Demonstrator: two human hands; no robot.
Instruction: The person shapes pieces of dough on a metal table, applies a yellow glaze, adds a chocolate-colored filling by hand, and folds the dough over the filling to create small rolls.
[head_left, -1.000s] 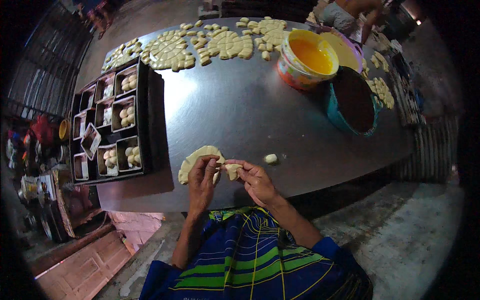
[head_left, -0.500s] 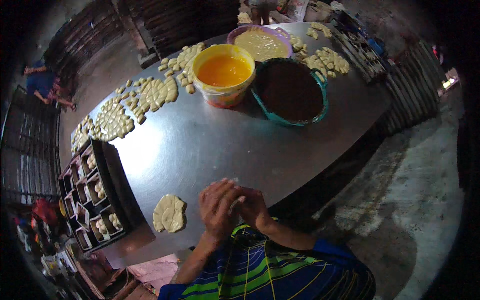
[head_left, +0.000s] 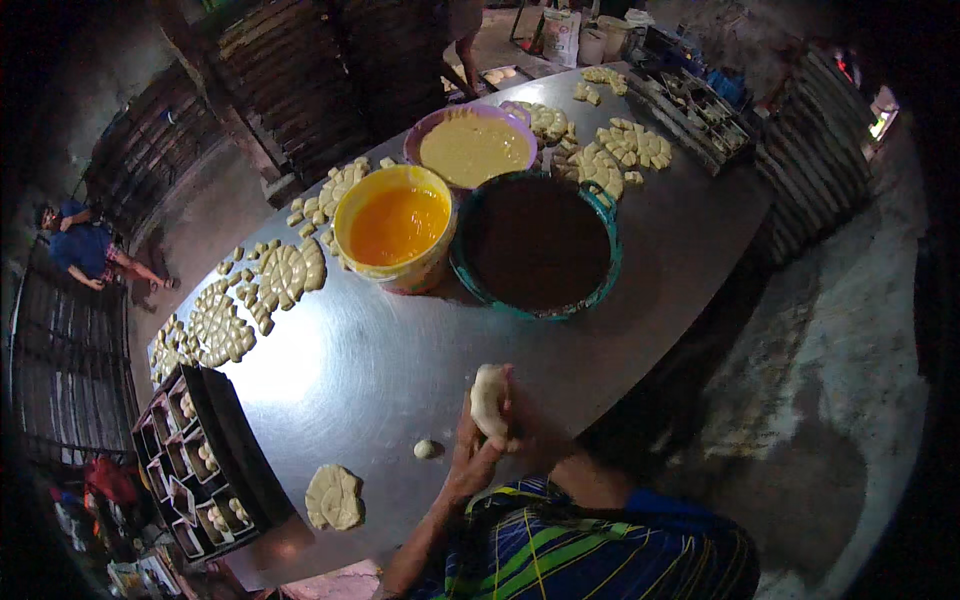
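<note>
An elongated piece of pale dough (head_left: 489, 400) stands up from my left hand (head_left: 470, 455), whose fingers are closed around its lower part. Close against it on the right is my right hand (head_left: 540, 440), dark and smeared by motion, so its fingers cannot be made out. A small round dough ball (head_left: 427, 449) lies on the metal table (head_left: 400, 370) just left of my left hand. Farther left, near the table's front edge, rests a flat, scored dough piece (head_left: 334, 497).
Black baking tins (head_left: 215, 455), some compartments holding dough balls, stand at the left. Farther back are a yellow bucket (head_left: 395, 225) of orange liquid, a teal tub (head_left: 540, 250) of dark filling and a purple basin (head_left: 470, 145) of batter. Cut dough (head_left: 215, 325) lines the far edge. Another person (head_left: 85, 240) is at far left.
My hands, pressed together before, have moved right and down and now show the elongated dough. A small dough ball now lies on the table. The view has shifted.
</note>
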